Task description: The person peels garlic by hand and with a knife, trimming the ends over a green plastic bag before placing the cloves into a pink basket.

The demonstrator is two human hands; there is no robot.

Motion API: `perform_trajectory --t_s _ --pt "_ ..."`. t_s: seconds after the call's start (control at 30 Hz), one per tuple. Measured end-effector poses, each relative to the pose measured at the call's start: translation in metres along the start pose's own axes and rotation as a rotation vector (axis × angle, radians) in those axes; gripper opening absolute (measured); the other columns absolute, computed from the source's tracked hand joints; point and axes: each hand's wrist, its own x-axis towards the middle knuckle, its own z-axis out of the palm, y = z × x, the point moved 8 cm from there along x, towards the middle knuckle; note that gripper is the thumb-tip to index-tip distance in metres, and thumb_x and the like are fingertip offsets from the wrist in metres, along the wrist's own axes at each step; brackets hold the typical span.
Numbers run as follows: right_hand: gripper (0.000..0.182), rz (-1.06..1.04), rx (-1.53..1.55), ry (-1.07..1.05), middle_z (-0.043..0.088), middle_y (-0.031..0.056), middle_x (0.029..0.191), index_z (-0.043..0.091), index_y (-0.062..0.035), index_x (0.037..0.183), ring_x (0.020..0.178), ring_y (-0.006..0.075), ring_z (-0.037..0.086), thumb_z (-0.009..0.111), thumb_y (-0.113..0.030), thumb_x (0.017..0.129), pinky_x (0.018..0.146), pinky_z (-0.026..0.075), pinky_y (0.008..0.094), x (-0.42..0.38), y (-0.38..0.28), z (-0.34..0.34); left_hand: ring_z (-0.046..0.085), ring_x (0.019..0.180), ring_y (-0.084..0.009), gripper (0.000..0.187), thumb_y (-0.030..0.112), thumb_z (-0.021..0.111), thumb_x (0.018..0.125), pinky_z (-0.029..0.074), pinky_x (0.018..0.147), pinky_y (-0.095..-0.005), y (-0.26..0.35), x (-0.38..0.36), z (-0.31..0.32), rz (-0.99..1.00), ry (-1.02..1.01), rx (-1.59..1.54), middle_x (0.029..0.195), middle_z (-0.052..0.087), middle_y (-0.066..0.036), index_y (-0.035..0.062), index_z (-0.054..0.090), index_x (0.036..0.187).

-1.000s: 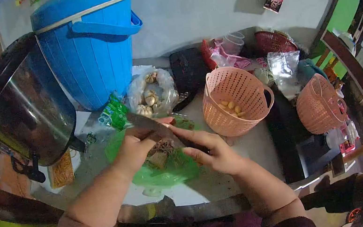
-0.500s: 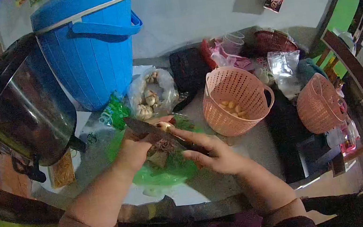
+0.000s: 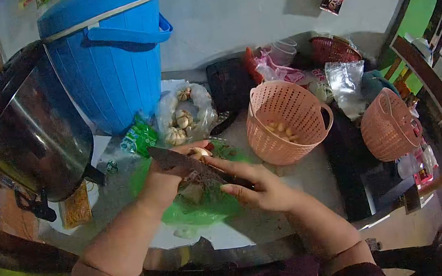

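Note:
My right hand [image 3: 257, 185] is closed round the handle of a broad-bladed knife [image 3: 169, 160], whose blade points to the upper left across my left hand [image 3: 164, 176]. Between the fingers of my left hand, partly behind the blade, is a pale garlic clove [image 3: 199, 153]. The knife edge lies at or very near the clove; exact contact is hidden. Under both hands spreads a green plastic bag [image 3: 201, 213] with peel scraps on it. Just beyond sits a clear bag of garlic bulbs [image 3: 186, 117].
A pink basket [image 3: 283, 128] holding peeled cloves stands right of my hands, with a second pink basket [image 3: 387, 129] farther right. A blue bucket [image 3: 111, 63] and a dark pot [image 3: 31, 127] stand at the left. Crumpled green packaging [image 3: 140, 136] lies near the bucket.
Both hands stay in nearly the same place. The knife blade has shifted slightly, and the pale clove shows more clearly beyond it.

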Motion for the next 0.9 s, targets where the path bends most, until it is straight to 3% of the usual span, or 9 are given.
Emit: perform_trajectory --t_s 0.17,0.3,0.4,0.43,0.5,0.67,0.7,0.77,0.9 --pt "0.056 -0.033 -0.050 -0.005 0.055 0.0110 0.129 0.035 -0.0106 0.147 0.075 0.0102 0.054 0.056 -0.013 0.095 0.064 0.047 0.0258 -0.001 0.005 0.001 0.060 0.104 -0.0168 0.027 0.012 0.059 0.092 0.047 0.091 -0.0309 -0.001 0.000 -0.001 0.035 -0.023 -0.016 0.117 0.063 -0.011 0.0002 0.063 0.116" --pt "0.053 -0.066 -0.062 0.020 0.056 0.0125 0.128 0.038 -0.0100 0.145 0.074 0.0108 0.054 0.056 -0.014 0.095 0.065 0.047 0.0263 -0.001 0.004 0.000 0.058 0.111 -0.0216 0.020 0.012 0.060 0.090 0.045 0.096 -0.0366 -0.006 -0.002 -0.002 -0.016 0.022 -0.080 0.122 0.061 -0.014 0.0007 0.066 0.107" --pt "0.052 -0.126 -0.152 0.061 0.058 0.0150 0.125 0.041 -0.0081 0.143 0.085 0.0169 0.055 0.057 -0.014 0.094 0.074 0.044 0.0297 0.001 0.005 -0.001 0.060 0.107 -0.0177 0.026 0.007 0.060 0.090 0.047 0.093 -0.0322 -0.005 -0.002 -0.001 0.008 0.002 -0.093 0.121 0.062 -0.011 -0.0003 0.063 0.114" --pt "0.053 -0.043 -0.111 0.042 0.058 0.0172 0.124 0.040 -0.0073 0.143 0.097 0.0233 0.057 0.057 -0.014 0.094 0.086 0.043 0.0343 0.000 0.004 -0.002 0.061 0.104 -0.0155 0.029 0.005 0.059 0.090 0.049 0.091 -0.0297 -0.003 -0.002 0.000 0.029 -0.017 -0.097 0.119 0.063 -0.009 -0.0010 0.062 0.119" --pt "0.053 0.049 -0.055 0.043 0.058 0.0178 0.125 0.040 -0.0069 0.143 0.105 0.0272 0.059 0.057 -0.013 0.094 0.093 0.043 0.0371 0.000 0.007 -0.004 0.061 0.104 -0.0159 0.029 0.003 0.059 0.089 0.049 0.091 -0.0296 -0.003 -0.002 -0.001 0.035 -0.012 -0.100 0.118 0.064 -0.009 -0.0009 0.062 0.118" --pt "0.050 0.132 0.170 0.089 0.052 0.0083 0.136 0.039 -0.0093 0.144 0.079 0.0115 0.057 0.055 -0.015 0.096 0.067 0.048 0.0260 -0.002 0.015 -0.008 0.061 0.108 -0.0208 0.029 -0.001 0.056 0.088 0.048 0.095 -0.0361 -0.014 -0.002 -0.003 -0.051 -0.026 -0.175 0.121 0.062 -0.013 -0.0019 0.062 0.116" --pt "0.050 0.132 0.184 0.084 0.051 0.0071 0.137 0.039 -0.0095 0.144 0.076 0.0092 0.055 0.055 -0.015 0.096 0.063 0.047 0.0244 -0.002 0.016 -0.008 0.062 0.102 -0.0152 0.022 -0.001 0.054 0.090 0.049 0.092 -0.0301 -0.012 -0.001 -0.003 -0.021 -0.039 -0.142 0.110 0.066 -0.008 -0.0024 0.064 0.110" --pt "0.050 0.133 0.213 0.075 0.050 0.0048 0.139 0.039 -0.0098 0.144 0.070 0.0047 0.050 0.054 -0.015 0.097 0.055 0.043 0.0213 -0.002 0.019 -0.006 0.061 0.102 -0.0147 0.022 0.000 0.055 0.091 0.048 0.093 -0.0295 -0.011 -0.002 -0.001 0.003 -0.061 -0.156 0.109 0.066 -0.008 -0.0026 0.064 0.110" --pt "0.051 0.150 0.212 0.087 0.054 0.0055 0.133 0.038 -0.0101 0.144 0.068 0.0046 0.050 0.054 -0.014 0.096 0.056 0.044 0.0218 -0.002 0.019 -0.009 0.061 0.100 -0.0132 0.022 0.003 0.057 0.091 0.047 0.092 -0.0286 -0.005 -0.004 0.005 -0.030 -0.090 -0.243 0.108 0.066 -0.007 -0.0030 0.064 0.110"
